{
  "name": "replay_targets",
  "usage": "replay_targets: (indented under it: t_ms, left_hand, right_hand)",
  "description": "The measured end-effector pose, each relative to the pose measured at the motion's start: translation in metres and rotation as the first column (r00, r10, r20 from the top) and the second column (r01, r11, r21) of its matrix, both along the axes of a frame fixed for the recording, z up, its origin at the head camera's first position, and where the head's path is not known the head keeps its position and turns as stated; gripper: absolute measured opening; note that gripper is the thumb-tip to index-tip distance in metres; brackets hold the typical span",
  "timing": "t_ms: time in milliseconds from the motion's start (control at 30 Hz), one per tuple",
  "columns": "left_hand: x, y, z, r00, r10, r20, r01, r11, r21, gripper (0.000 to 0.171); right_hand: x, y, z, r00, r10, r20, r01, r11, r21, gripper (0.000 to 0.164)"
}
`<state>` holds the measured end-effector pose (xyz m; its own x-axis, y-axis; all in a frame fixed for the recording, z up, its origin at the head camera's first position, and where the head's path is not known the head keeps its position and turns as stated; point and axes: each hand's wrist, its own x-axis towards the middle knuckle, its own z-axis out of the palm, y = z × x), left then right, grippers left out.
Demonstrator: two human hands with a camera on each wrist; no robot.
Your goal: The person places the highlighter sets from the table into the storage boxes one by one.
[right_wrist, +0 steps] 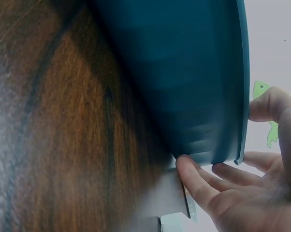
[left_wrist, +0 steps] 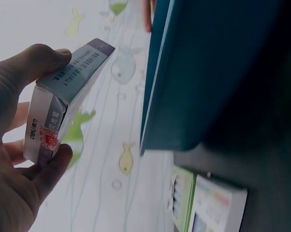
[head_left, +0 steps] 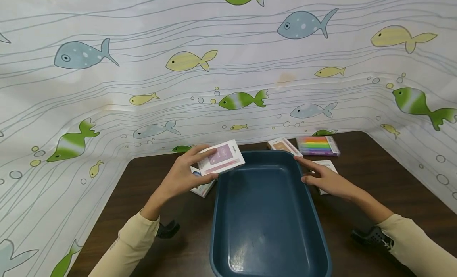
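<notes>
My left hand (head_left: 181,170) grips a small white box (head_left: 221,157) with a purple panel, thumb on one side and fingers on the other. The box is raised, tilted, and overlaps the far left corner of a blue plastic tray (head_left: 271,225). In the left wrist view, printed lettering shows on the box's (left_wrist: 70,79) narrow sides. My right hand (head_left: 326,179) rests against the tray's far right corner with extended fingers. From the right wrist, the thumb (right_wrist: 266,105) appears at the tray's rim and the fingertips along its outer wall (right_wrist: 184,96).
Left of the tray, a box (head_left: 205,188) lies partly behind the left hand. Beyond the tray lie a white-and-brown box (head_left: 284,146) and a rainbow-coloured pack (head_left: 317,146). Another white box (head_left: 328,166) is partly under the right hand. A fish-print sheet (head_left: 228,78) backs the dark table (head_left: 171,253).
</notes>
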<state>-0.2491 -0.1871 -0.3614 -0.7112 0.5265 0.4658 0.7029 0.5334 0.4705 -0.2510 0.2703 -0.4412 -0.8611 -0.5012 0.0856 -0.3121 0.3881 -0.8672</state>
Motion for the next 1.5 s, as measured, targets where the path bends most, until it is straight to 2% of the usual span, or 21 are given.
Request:
replay_targets:
  t_ms: [233, 433, 667, 800, 933, 1067, 1167, 1333, 1400, 1500]
  left_hand:
    - [0.019, 0.026, -0.005, 0.992, -0.126, -0.017, 0.125, 0.991, -0.039, 0.073]
    - [0.036, 0.043, -0.014, 0.971, -0.24, -0.018, 0.237, 0.968, -0.08, 0.072]
    - [0.056, 0.056, -0.015, 0.957, -0.288, 0.047, 0.291, 0.951, -0.102, 0.071]
    - [0.069, 0.063, -0.015, 0.933, -0.349, 0.09, 0.358, 0.927, -0.109, 0.07]
    - [0.08, 0.069, -0.013, 0.908, -0.411, 0.085, 0.418, 0.901, -0.112, 0.071]
    - [0.089, 0.074, -0.011, 0.897, -0.436, 0.068, 0.441, 0.888, -0.132, 0.07]
    - [0.092, 0.078, -0.013, 0.89, -0.445, 0.101, 0.456, 0.878, -0.146, 0.071]
    - [0.093, 0.082, -0.014, 0.896, -0.411, 0.17, 0.44, 0.874, -0.206, 0.086]
    - [0.092, 0.083, -0.014, 0.902, -0.398, 0.169, 0.43, 0.87, -0.241, 0.09]
    - [0.09, 0.082, -0.014, 0.904, -0.403, 0.143, 0.428, 0.865, -0.263, 0.086]
  right_hand:
    - [0.0, 0.0, 0.001, 1.0, -0.005, 0.002, 0.005, 1.0, 0.004, 0.067]
    - [0.0, -0.003, 0.002, 1.0, -0.01, -0.015, 0.01, 1.0, 0.018, 0.067]
    - [-0.001, -0.004, 0.003, 1.0, -0.016, -0.02, 0.017, 1.0, 0.025, 0.066]
    - [-0.002, -0.004, 0.001, 1.0, -0.014, -0.022, 0.015, 1.0, 0.026, 0.066]
    - [-0.001, -0.003, 0.001, 0.999, -0.022, -0.028, 0.023, 0.999, 0.034, 0.067]
    - [0.0, -0.002, 0.001, 0.999, -0.032, -0.03, 0.033, 0.998, 0.045, 0.067]
    - [0.0, -0.002, 0.0, 0.999, -0.031, -0.025, 0.033, 0.998, 0.047, 0.067]
    - [0.0, -0.002, 0.001, 0.999, -0.021, -0.027, 0.022, 0.999, 0.041, 0.066]
    - [0.0, -0.002, 0.001, 0.999, -0.019, -0.032, 0.021, 0.999, 0.043, 0.066]
    - [0.0, -0.002, 0.002, 0.999, -0.024, -0.034, 0.026, 0.998, 0.053, 0.066]
